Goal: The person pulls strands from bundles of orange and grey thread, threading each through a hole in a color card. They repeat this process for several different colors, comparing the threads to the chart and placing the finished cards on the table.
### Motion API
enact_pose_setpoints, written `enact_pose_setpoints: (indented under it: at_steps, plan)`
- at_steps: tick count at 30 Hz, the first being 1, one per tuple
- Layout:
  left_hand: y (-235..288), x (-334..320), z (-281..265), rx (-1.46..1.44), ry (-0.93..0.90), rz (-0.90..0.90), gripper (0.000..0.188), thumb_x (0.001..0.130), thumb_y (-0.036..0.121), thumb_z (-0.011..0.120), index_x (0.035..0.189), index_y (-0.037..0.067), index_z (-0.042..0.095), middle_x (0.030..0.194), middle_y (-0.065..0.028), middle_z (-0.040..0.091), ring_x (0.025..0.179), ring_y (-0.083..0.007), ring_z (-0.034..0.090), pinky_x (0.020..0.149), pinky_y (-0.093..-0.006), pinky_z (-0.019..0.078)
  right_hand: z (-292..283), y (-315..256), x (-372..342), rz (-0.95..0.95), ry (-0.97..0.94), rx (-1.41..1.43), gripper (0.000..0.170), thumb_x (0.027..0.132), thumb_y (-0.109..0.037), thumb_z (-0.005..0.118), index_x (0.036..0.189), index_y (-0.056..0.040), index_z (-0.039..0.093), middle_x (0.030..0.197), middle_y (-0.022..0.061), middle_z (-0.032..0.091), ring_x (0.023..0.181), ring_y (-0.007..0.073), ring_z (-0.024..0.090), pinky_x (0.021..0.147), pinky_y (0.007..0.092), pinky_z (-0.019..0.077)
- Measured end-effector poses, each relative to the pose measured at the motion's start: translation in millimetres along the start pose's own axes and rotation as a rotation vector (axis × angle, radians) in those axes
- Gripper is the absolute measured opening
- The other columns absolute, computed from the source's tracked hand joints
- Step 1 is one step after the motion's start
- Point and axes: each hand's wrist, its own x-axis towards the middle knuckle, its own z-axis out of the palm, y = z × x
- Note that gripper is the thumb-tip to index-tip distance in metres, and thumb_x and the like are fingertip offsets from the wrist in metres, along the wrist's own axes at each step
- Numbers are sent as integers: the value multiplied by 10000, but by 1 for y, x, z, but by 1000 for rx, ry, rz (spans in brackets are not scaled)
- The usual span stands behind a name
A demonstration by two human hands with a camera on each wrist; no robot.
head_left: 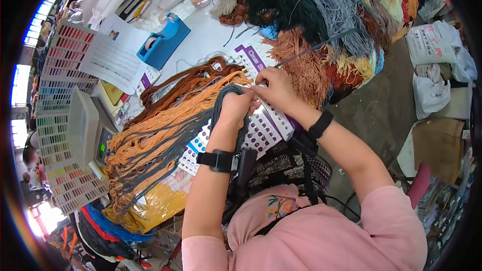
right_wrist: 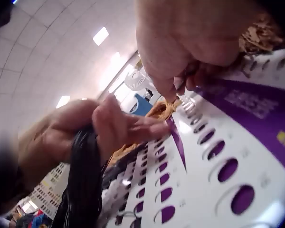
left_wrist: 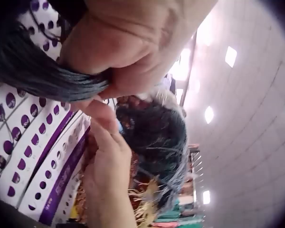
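Note:
My left hand (head_left: 237, 106) holds a thick hank of dark grey thread (left_wrist: 42, 78), which loops over the hand and hangs down beside it in the right wrist view. The strands trail left across the orange thread (head_left: 150, 130). Close by, the right hand (head_left: 277, 88) pinches a dark strand by the punched edge of a white and purple thread card (right_wrist: 202, 152); its fingertips partly hide the strand. A loose grey strand (head_left: 326, 45) runs from near this hand over the thread pile. More punched cards (head_left: 261, 133) lie stacked under both hands.
Brown thread (head_left: 186, 83) lies behind the orange. A blue tape dispenser (head_left: 163, 42), printed sheet (head_left: 113, 52) and scale (head_left: 83, 125) stand to the left. Heaped thread (head_left: 326, 5) covers the back right. Colour sample boards (head_left: 52, 115) line the left side.

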Motion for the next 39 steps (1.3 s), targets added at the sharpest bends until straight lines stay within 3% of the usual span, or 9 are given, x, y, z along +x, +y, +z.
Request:
enact_pose_setpoints:
  at_steps: [4,7,13,22,26,29,34,36,39]
  plan:
    - [-3,9,-2,295,6,30,129,753,89,505,647,20,530,534,-45,505,433,-104,480,387,-209,337,-4,0,10,58,-3,87,102,596,-123,608,625,-50,544,658,86,533,646,276,527,595,364,406]
    - [0,-2,-9,251,3,76,100,736,62,516,650,12,516,545,-32,499,438,-88,454,390,-206,352,-4,13,19,-9,28,60,134,626,-98,622,707,-13,557,698,94,522,629,226,512,565,310,402]
    - [-7,6,-12,-70,13,129,106,794,60,477,717,7,527,524,-15,470,416,-84,416,397,-206,339,-15,-15,-6,-372,-110,-98,324,626,-189,613,896,-16,569,872,102,514,773,258,497,672,361,383]
    - [-19,3,-4,-92,213,291,92,791,74,504,840,-4,511,634,-57,537,431,-90,424,393,-210,342,-8,-3,-7,-251,-101,88,253,618,-183,602,832,-49,588,841,95,510,781,249,502,681,347,386]
    - [-12,-18,-41,-935,-74,14,117,831,60,454,935,39,503,818,-51,555,422,5,366,377,-122,276,-2,5,-8,-212,-109,120,157,653,-102,564,799,-47,580,789,83,515,752,238,506,634,343,397]
    - [-3,-27,-40,-1117,-440,-6,170,833,44,440,1001,31,461,714,-21,535,346,-5,299,317,-124,255,-3,6,-6,-159,-126,268,144,674,-20,516,806,-33,573,782,85,544,736,239,526,629,328,422]
    - [0,-8,-2,282,-137,121,141,758,73,527,892,30,518,553,9,490,410,-61,397,395,-187,315,-8,9,-5,-124,-114,355,214,675,-11,513,880,-27,572,859,113,572,802,263,537,687,328,437]
    - [7,-25,-22,317,22,185,138,752,168,583,798,48,535,652,-16,558,438,-51,419,409,-174,324,-6,6,-6,-237,-79,178,292,657,-35,557,949,-22,558,909,114,568,824,263,535,710,312,437]
    - [25,-74,-113,-73,103,44,218,785,245,564,831,42,500,689,-80,586,439,-41,405,381,-155,331,-5,3,-10,-245,-118,63,365,655,-109,576,1013,-48,545,980,103,555,897,265,495,778,346,399]
